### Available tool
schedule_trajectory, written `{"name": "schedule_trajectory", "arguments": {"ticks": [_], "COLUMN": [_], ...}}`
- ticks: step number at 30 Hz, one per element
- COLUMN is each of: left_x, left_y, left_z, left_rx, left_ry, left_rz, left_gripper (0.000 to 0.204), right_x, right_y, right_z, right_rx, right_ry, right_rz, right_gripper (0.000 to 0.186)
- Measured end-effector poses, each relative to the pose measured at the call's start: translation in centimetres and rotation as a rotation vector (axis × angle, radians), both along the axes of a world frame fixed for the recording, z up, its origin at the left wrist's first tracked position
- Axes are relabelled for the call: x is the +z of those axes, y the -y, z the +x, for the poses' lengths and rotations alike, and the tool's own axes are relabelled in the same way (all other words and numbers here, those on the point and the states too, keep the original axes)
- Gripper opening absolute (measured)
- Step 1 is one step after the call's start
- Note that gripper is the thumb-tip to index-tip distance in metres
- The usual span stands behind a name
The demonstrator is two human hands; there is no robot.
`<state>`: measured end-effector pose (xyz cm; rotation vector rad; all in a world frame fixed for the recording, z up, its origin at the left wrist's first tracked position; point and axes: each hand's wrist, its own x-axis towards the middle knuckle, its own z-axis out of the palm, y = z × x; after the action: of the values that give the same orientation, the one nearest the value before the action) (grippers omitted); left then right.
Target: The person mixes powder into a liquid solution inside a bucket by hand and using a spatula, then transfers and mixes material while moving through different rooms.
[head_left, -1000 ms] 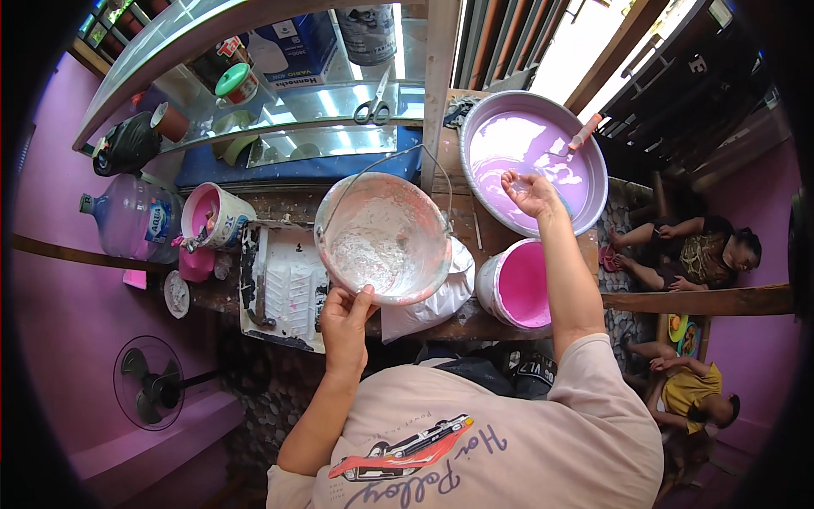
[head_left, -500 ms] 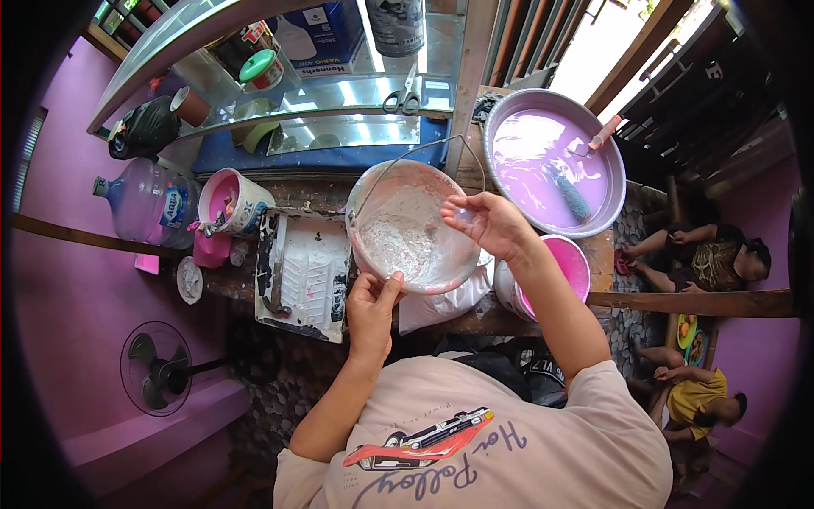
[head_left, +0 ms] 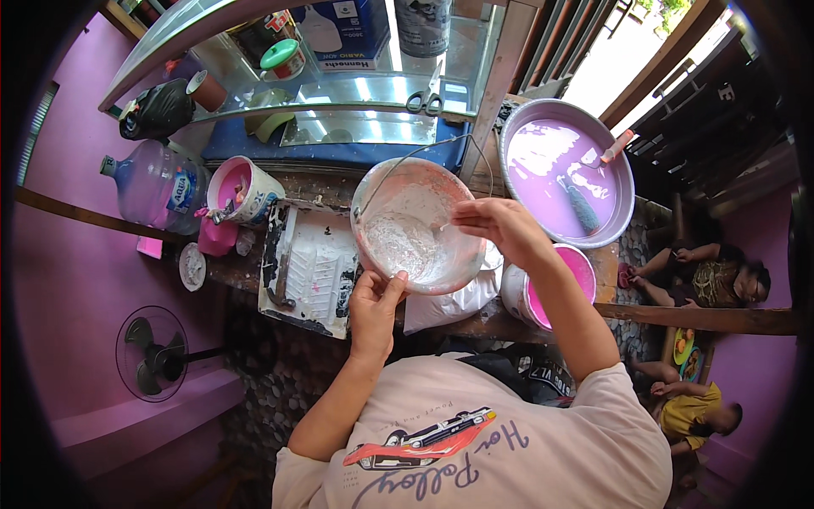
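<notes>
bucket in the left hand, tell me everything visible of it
The round bucket looks like worn plastic, pinkish and smeared white inside, with whitish material on its bottom and a wire handle raised. Its open mouth faces the camera, right of the ribbed tray. The left hand grips its near rim; whether the right hand touches is unclear.

White lettering marks the blue box (head_left: pixel 343 30) at the upper centre, and the blue label (head_left: pixel 181 191) on the clear jug (head_left: pixel 140 180) at left. Blue print shows on the white bucket (head_left: pixel 261 200) beside it; cursive words cross the pale shirt (head_left: pixel 509 416), lower centre.
</notes>
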<state>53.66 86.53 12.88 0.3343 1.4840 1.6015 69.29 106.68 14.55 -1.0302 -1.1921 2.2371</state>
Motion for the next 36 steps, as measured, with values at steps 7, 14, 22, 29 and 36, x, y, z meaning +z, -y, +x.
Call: {"name": "schedule_trajectory", "arguments": {"ticks": [7, 14, 22, 29, 36], "left_x": [0.0, 0.7, 0.5, 0.2, 0.0], "left_y": [0.1, -0.4, 0.0, -0.1, -0.1], "left_z": [0.0, 0.4, 0.8, 1.2, 1.4], "left_rx": [0.006, -0.017, 0.009, 0.006, 0.005], "left_ry": [0.012, 0.000, -0.023, -0.014, -0.004], "left_rz": [0.015, 0.012, -0.016, 0.000, -0.011], "left_gripper": [0.012, 0.012, 0.013, 0.013, 0.013], "right_x": [-5.0, -16.3, -17.7, -9.7, -2.0], "right_y": [-8.1, -15.4, -16.3, -12.1, -3.0], "right_z": [7.9, 12.3, 12.3, 10.6, 2.6], "right_rx": [-0.525, -0.627, -0.769, -0.460, -0.086], "right_ry": [-0.016, 0.257, 0.098, -0.221, -0.124], "right_rz": [-0.022, -0.321, -0.545, -0.477, -0.270], "right_gripper": [0.038, 0.042, 0.026, 0.027, 0.031]}}
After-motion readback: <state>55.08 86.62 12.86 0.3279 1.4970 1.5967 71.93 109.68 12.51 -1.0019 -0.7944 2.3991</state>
